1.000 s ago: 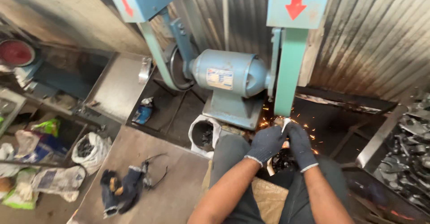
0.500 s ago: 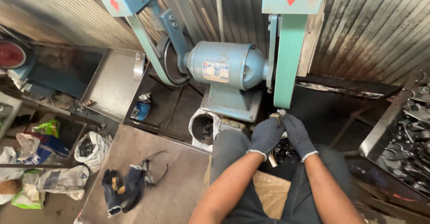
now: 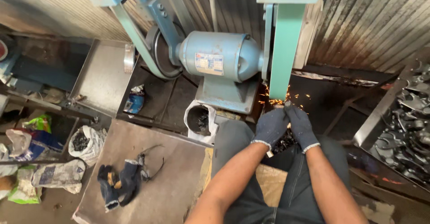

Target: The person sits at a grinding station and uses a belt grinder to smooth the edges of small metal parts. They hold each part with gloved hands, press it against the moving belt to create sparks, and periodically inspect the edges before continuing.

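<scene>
Both gloved hands, left hand point(image 3: 270, 126) and right hand point(image 3: 300, 126), pinch a small metal part point(image 3: 284, 104) against the belt point(image 3: 285, 49) just right of the motor point(image 3: 220, 62), throwing sparks point(image 3: 274, 99). Light, steady pressure with fingertips clear of the belt seems wisest.

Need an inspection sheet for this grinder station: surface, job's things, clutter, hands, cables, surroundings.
Surface: grey metal sheet at lower left, dusty, bearing a pair of dark gloves and dark goggles.
Job's things: small metal part pressed against green grinding belt; sparks at the contact.
Clutter: white bag of dark pieces; more bags at far left.
Hands: left hand and right hand gloved, both gripping the part.
Cables: nothing seen.
Surroundings: blue motor, corrugated wall, bin of metal forgings at right.
</scene>
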Available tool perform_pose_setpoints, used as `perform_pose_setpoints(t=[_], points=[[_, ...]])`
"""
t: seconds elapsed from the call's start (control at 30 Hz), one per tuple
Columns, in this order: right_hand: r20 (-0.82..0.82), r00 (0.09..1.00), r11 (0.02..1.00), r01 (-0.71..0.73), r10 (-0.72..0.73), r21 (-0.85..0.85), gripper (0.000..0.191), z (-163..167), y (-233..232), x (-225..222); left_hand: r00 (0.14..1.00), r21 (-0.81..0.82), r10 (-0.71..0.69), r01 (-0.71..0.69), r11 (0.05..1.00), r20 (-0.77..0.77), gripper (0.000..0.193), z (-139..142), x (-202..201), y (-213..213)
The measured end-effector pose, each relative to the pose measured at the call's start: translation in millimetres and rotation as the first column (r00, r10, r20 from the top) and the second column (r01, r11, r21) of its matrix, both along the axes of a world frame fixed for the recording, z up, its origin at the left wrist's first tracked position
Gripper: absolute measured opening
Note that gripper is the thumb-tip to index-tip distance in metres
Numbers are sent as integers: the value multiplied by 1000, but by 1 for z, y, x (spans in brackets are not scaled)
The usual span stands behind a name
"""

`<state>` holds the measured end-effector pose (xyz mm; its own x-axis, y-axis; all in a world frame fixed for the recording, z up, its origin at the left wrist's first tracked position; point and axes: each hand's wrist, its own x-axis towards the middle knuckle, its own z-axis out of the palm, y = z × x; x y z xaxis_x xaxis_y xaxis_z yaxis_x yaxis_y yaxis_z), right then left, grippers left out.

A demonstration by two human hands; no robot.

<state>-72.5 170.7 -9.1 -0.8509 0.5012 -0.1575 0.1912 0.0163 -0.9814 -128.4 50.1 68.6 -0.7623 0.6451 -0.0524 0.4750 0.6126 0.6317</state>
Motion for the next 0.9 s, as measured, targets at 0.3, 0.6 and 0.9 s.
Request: perform_pose_setpoints(t=[0.3, 0.6, 0.9], points=[[-292, 955, 975, -115, 55, -190, 46, 58, -26, 49, 996, 152, -86, 91, 984, -38, 22, 8, 5, -46], [-159, 972, 922, -218, 175, -319, 53, 51, -34, 64, 907, 227, 58, -165, 960, 417, 36, 18, -4, -55], [-93, 971, 870, -238, 219, -432, 59, 72, -37, 46, 674, 389, -218, -112, 914, 706, 39, -10, -20, -45]])
